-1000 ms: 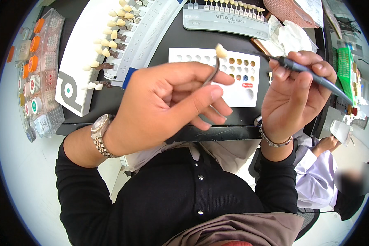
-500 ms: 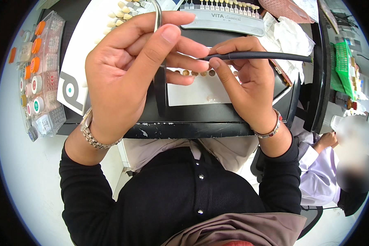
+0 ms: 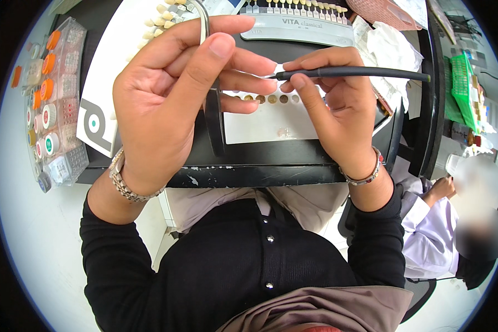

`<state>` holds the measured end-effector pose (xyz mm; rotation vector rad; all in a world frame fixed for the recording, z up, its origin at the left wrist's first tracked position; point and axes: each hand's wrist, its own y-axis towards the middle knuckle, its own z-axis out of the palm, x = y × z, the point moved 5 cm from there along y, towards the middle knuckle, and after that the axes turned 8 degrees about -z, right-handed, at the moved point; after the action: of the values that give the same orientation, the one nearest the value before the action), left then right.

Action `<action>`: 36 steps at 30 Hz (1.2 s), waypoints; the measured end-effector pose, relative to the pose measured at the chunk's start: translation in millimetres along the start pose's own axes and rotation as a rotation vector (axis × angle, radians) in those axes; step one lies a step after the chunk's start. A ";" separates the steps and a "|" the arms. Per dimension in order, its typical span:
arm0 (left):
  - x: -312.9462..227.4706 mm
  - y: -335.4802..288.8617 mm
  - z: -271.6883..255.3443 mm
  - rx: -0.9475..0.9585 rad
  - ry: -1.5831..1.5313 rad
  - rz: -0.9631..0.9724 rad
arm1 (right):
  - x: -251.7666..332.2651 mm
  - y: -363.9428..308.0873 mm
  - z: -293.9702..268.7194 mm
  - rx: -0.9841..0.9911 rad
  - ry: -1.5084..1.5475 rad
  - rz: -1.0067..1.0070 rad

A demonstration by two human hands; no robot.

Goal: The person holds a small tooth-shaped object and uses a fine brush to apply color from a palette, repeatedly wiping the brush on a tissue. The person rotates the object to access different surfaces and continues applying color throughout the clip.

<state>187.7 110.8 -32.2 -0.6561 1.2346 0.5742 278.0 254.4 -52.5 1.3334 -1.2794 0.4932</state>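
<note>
My left hand (image 3: 169, 94) is raised over the table edge, palm toward me, with its thumb and fingers curled round a curved silver tool (image 3: 203, 25). A dark flat length of that tool shows below the thumb. By the left fingertips sits a tiny pale piece (image 3: 278, 68), too small to name. My right hand (image 3: 340, 105) pinches a slim dark brush (image 3: 365, 72) near its front end. The brush lies nearly level, its thin tip pointing left at the left fingertips. Under the hands lies a white palette (image 3: 265, 124) with a row of wells holding brownish and yellowish material.
A grey tooth shade guide (image 3: 299, 29) stands at the back, with loose tooth-coloured tabs (image 3: 160, 22) left of it. Clear boxes of capped jars (image 3: 66, 94) line the left. Crumpled white tissue (image 3: 393, 47) and a green basket (image 3: 465, 91) are right, where another person in a pale coat (image 3: 429, 238) sits.
My right hand and the brush have shifted slightly right, and more of the brush tip shows. The left hand and its silver tool have moved a little left.
</note>
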 end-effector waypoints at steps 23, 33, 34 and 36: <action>22.0 -10.9 27.2 0.130 0.023 -0.224 | 1.7 4.2 -51.4 -0.431 0.262 -0.174; 23.3 -13.8 26.1 0.135 0.041 -0.240 | -2.5 4.8 -54.1 -0.482 0.194 -0.206; 22.7 -14.1 25.9 0.134 0.043 -0.237 | -2.6 5.3 -54.0 -0.480 0.193 -0.204; 22.5 -14.4 25.3 0.134 0.046 -0.232 | -2.5 5.8 -54.2 -0.476 0.191 -0.201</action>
<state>220.0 120.3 -47.1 -0.6904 1.2082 0.2831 293.4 304.9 -38.9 0.9726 -1.0109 0.1546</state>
